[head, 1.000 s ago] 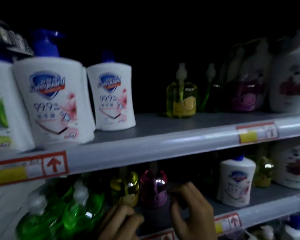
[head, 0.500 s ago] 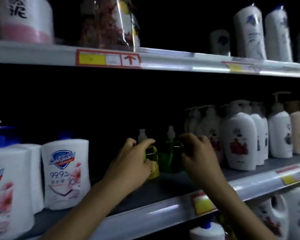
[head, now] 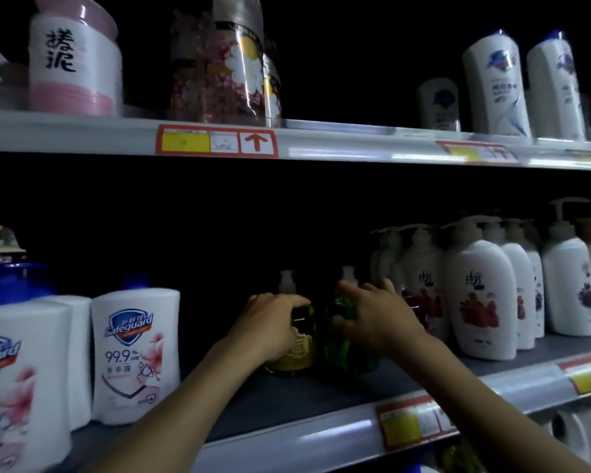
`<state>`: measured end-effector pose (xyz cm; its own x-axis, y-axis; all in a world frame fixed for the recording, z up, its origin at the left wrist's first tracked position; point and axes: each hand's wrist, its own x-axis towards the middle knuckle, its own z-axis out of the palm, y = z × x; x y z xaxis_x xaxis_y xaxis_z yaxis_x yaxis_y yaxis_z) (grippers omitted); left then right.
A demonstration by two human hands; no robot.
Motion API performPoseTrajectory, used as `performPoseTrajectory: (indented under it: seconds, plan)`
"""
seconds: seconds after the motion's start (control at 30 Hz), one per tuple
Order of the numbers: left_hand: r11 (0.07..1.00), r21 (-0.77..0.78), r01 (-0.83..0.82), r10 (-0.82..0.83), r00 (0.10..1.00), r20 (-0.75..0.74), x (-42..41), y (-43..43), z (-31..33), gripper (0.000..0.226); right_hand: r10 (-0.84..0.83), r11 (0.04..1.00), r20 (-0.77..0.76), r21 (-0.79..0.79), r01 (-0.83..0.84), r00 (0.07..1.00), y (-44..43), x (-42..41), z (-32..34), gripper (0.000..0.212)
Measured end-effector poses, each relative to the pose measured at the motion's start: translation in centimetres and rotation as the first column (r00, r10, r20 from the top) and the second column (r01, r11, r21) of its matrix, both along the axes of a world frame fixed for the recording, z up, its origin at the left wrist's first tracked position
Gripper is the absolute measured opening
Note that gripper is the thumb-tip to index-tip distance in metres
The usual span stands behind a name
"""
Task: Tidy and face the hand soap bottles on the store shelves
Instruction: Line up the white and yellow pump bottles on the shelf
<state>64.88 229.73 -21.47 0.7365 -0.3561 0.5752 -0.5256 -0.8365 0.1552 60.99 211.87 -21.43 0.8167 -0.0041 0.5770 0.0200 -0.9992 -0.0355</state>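
Note:
Two small clear pump bottles stand deep on the middle shelf (head: pixel 287 404). My left hand (head: pixel 268 324) grips the yellow soap bottle (head: pixel 299 349) from its left side and top. My right hand (head: pixel 376 314) grips the green soap bottle (head: pixel 342 346) just right of it, fingers curled over its shoulder. Both bottles are upright and nearly touch each other. Their white pump heads stick up above my fingers. The bottles' lower parts sit in deep shadow.
White Safeguard bottles (head: pixel 135 353) with blue caps stand at the left front of the shelf. A row of white pump bottles (head: pixel 480 302) with red flowers crowds the right. Jars and white bottles (head: pixel 495 83) fill the upper shelf. Price tags (head: pixel 413 425) line the shelf edges.
The view rose from the lower shelf to the middle one. My hands left the lower shelf, reached in, and closed round the yellow and green bottles.

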Motion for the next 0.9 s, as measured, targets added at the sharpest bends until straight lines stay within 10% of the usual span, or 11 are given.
performPoseTrajectory:
  seconds: [0.3,0.5,0.73,0.9]
  plan:
    - [0.996,-0.062,0.07,-0.076,0.992,-0.096,-3.5,-4.2,-0.8,0.059,-0.082,0.997,-0.001,-0.004,0.082,0.997,-3.0,-6.0,-1.3,0.058]
    - [0.861,-0.352,0.367,-0.222,0.894,0.39,-14.6,6.3,-7.9,0.017,0.198,0.861,0.698,0.211,-0.462,0.688,5.5,-13.2,-8.2,0.016]
    - [0.793,-0.572,-0.211,0.096,0.97,-0.224,-13.1,15.1,-24.2,0.051,0.501,0.559,0.323,0.588,-0.585,0.803,18.0,-9.6,-23.3,0.031]
    - [0.782,-0.529,-0.329,0.167,0.929,-0.331,-9.3,15.1,-25.0,0.028,0.624,0.573,0.081,0.629,-0.526,0.777,20.8,-7.4,-26.7,0.072]
